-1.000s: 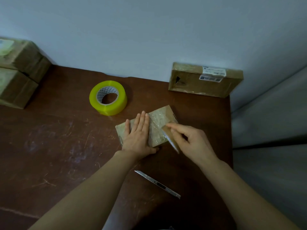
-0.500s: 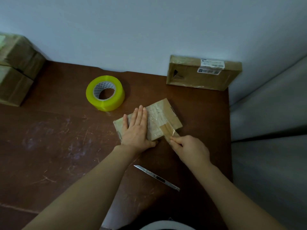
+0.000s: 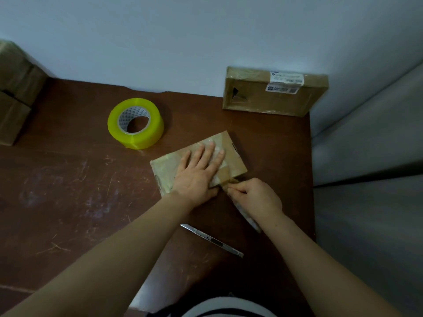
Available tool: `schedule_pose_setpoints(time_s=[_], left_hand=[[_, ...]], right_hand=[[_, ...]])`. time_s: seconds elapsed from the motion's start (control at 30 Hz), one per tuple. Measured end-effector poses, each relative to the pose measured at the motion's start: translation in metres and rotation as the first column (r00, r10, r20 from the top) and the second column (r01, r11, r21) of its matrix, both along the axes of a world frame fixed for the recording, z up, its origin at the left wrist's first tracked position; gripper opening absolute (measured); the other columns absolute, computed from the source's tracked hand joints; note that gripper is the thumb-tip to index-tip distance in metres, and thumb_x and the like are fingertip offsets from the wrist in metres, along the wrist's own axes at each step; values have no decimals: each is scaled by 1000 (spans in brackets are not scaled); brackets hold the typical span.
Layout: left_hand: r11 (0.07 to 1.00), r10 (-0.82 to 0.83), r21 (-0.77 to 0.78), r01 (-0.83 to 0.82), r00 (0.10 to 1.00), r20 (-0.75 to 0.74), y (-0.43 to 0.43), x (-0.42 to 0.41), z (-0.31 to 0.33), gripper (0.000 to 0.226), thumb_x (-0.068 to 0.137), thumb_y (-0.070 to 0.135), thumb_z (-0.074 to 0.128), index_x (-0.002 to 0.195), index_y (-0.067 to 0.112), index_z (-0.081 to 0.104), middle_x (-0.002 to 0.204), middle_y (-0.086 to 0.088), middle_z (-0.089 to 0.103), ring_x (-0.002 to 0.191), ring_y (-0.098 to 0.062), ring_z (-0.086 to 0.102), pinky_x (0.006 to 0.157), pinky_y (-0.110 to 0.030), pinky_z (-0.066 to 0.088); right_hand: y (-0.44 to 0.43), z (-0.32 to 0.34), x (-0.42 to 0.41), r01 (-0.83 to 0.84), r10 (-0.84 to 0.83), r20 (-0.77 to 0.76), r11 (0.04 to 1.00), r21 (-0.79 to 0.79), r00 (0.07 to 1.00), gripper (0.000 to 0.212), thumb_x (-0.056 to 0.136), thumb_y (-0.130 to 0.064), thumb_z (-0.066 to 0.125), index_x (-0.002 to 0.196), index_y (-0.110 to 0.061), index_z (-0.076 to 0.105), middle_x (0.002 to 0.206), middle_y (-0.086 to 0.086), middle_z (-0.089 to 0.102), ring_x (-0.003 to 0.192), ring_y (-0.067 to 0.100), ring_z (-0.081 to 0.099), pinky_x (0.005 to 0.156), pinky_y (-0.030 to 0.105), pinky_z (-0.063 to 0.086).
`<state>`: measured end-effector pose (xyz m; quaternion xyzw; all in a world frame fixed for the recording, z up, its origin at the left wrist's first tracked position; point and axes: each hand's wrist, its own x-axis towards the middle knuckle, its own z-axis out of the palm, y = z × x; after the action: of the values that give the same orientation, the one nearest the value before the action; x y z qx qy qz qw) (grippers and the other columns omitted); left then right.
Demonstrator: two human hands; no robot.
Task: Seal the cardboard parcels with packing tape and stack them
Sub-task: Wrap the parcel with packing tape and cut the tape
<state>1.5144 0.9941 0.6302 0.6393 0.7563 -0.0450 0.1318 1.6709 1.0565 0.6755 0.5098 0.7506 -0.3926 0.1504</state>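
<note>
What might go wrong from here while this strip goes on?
The loose tail of the tape strip trails behind the right hand and may stick to the table or fold on itself. The left hand presses flat on the parcel; if it lifts, the parcel may slide. A forearm could brush the nearby knife.

One head-worn wide view looks steeply down, close over the table (image 3: pixel 68 202)

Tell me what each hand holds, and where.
Right hand pinches the tape strip at the near edge of the parcel. Left hand only presses flat on it.
</note>
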Motion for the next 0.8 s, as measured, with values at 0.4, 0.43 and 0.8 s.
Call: schedule_pose_setpoints(time_s=[0.4, 0.43, 0.8], left_hand=[[996, -87, 23, 87, 996, 5, -6, 12, -3, 84, 97, 34, 43, 144, 21, -26, 158, -1, -19, 142, -13, -22, 111, -33, -16], [996, -88, 15, 88, 996, -7, -3, 8, -1, 93, 93, 41, 49, 146, 19, -23, 158, -1, -18, 145, -14, -17, 112, -31, -14], [998, -42, 41, 40, 997, 61, -8, 15, -3, 69, 100, 29, 37, 152, 25, -8, 160, 2, -10, 146, -18, -13, 112, -38, -20]], right_hand=[[-3, 4, 4, 16, -17, -34, 999, -28, 999, 27, 94, -47, 51, 116, -39, 67, 113, -6, 68, 103, 17, 61, 88, 39, 52], [-3, 4, 4, 21, -21, -33, 999, -24, 999, 28, 94, -48, 51, 116, -39, 67, 113, -6, 68, 104, 17, 61, 88, 39, 52], [-1, 4, 0, 16, -16, -35, 1000, -26, 999, 27, 93, -50, 51, 110, -39, 70, 100, -6, 70, 92, 15, 63, 84, 38, 54]])
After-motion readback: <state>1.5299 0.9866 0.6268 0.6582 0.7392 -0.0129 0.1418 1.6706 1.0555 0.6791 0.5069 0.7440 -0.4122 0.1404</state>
